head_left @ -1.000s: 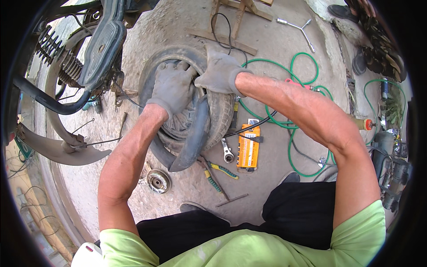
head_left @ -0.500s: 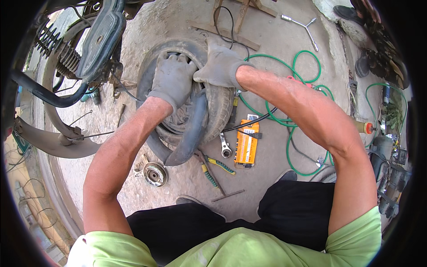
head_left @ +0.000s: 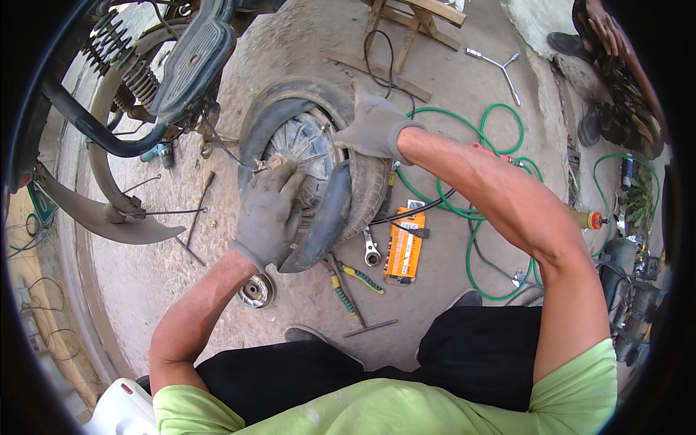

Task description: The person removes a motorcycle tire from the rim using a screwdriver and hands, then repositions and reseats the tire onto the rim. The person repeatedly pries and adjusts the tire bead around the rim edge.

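Note:
A motorcycle wheel with a worn, dusty tire lies in front of me, its spoked rim and hub showing in the middle. A dark inner tube bulges out of the tire at the near right side. My left hand, in a grey glove, is closed over the tube at the wheel's near left side, its fingers reaching toward the hub and covering what lies under them. My right hand, gloved too, grips the tire's far right side with the thumb on the inner edge.
A motorcycle frame with a footboard stands at the left. Around the wheel lie a ratchet wrench, an orange package, pliers, a T-handle tool and a round metal hub part. A green hose and Y-shaped wrench lie right.
My left hand has moved from the wheel's far edge down to its near left side, uncovering the hub. My right hand keeps its place on the tire. The view has shifted slightly.

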### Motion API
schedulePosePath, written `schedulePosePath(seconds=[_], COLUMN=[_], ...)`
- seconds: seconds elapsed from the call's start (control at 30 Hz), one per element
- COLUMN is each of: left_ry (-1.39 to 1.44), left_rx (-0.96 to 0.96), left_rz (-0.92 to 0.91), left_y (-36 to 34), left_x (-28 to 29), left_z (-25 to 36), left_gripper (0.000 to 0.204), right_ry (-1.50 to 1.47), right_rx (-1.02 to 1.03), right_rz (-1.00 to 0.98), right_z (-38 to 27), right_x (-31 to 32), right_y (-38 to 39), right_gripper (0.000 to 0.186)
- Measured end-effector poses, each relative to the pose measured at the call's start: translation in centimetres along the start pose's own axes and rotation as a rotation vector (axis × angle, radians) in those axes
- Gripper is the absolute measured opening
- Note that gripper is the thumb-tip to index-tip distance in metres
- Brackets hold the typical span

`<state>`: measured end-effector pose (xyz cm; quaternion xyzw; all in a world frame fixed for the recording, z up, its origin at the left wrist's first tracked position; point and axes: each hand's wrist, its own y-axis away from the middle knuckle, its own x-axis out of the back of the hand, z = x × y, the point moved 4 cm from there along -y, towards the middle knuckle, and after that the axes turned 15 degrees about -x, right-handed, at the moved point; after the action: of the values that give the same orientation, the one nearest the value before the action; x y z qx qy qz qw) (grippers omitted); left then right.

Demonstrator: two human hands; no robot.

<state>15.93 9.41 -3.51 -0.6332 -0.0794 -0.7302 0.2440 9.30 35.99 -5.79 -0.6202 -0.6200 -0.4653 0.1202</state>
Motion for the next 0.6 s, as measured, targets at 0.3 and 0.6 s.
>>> schedulePosePath(seconds=[0.3,0.6], left_ry=[0.778,0.983], left_rx=[0.581,0.785], left_rz=[-0.136,0.036], left_y=[4.9,15.2], left_x=[1.4,-9.5], left_z=[4.3,1.5], left_gripper=[0.06,0.056], right_ry=[0.114,0.475], right_rx=[0.496,0.999], right_rz=[0.537,0.038], right_z=[0.2,1.8], right_x=[1.8,-1.4], right_y=[4.6,12.4], right_gripper=[0.093,0.1])
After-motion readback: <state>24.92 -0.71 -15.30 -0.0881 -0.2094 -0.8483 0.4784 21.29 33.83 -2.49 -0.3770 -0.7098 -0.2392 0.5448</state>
